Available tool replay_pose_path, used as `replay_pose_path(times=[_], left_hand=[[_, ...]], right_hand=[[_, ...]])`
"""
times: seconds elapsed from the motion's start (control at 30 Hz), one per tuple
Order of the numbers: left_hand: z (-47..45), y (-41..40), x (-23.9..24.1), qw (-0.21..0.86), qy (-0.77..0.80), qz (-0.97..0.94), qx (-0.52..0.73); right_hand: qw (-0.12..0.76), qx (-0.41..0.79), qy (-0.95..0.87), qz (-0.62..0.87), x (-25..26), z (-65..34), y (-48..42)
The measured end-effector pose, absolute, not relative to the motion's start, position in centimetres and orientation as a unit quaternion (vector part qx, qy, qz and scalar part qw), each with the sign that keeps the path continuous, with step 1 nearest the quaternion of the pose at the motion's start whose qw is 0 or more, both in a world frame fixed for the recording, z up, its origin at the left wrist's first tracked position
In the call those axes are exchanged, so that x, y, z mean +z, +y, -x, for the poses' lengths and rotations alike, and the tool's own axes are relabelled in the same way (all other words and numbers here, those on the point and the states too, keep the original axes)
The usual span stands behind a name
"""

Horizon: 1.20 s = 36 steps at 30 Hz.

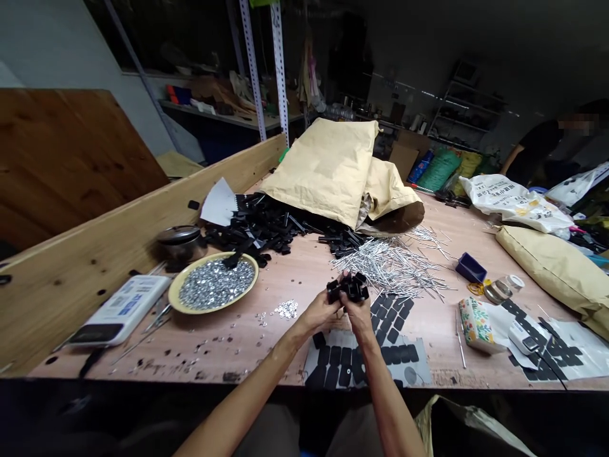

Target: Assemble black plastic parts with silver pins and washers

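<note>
Both of my hands meet above the middle of the wooden table (295, 279). My left hand (320, 312) and my right hand (358, 315) are each closed round a cluster of small black plastic parts (348, 287) held between them. Just below the hands lies a grey sheet (413, 362) with rows of black pads stuck on it. A pile of thin metal pins (390, 261) spreads to the right of the hands. A heap of black plastic parts (266, 226) spills from a tan paper sack (328, 166) further back.
A yellow dish of small silver washers (214, 284) sits at the left, with loose washers (286, 309) nearby, a metal tin (179, 242) and a white device (124, 307). A floral box (479, 325), blue box (471, 267) and more sacks (556, 266) lie right. A person (537, 149) stands far right.
</note>
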<state>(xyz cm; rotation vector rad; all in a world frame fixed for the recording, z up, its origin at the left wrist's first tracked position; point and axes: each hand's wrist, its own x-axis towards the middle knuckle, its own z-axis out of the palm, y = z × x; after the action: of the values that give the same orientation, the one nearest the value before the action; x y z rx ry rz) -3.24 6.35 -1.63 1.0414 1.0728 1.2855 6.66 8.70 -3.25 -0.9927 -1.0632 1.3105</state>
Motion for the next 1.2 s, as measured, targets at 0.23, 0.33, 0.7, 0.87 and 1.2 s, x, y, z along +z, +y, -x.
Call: replay_pose_path(times=[0.23,0.33,0.7,0.87,1.2], left_hand=[[3.9,6.7,-2.2,0.53,0.486,-0.401,0.568],[3.9,6.7,-2.3,0.542,0.482,-0.394,0.564],[4.6,5.5,-0.8,0.306,0.579,-0.33,0.68],[4.2,4.8,0.0,0.224,0.568,-0.374,0.698],[4.7,4.4,0.5,0.292,0.531,-0.44,0.663]], right_hand=[[0.529,0.504,-0.474,0.491,-2.2,-7.2,8.4],[0.527,0.48,-0.545,0.44,-1.7,-7.3,8.2],[0.549,0.451,-0.467,0.527,0.2,-8.3,7.9],[0.559,0.446,-0.456,0.53,0.3,-8.5,7.8],[0.554,0.433,-0.464,0.539,-0.1,-8.6,7.9]])
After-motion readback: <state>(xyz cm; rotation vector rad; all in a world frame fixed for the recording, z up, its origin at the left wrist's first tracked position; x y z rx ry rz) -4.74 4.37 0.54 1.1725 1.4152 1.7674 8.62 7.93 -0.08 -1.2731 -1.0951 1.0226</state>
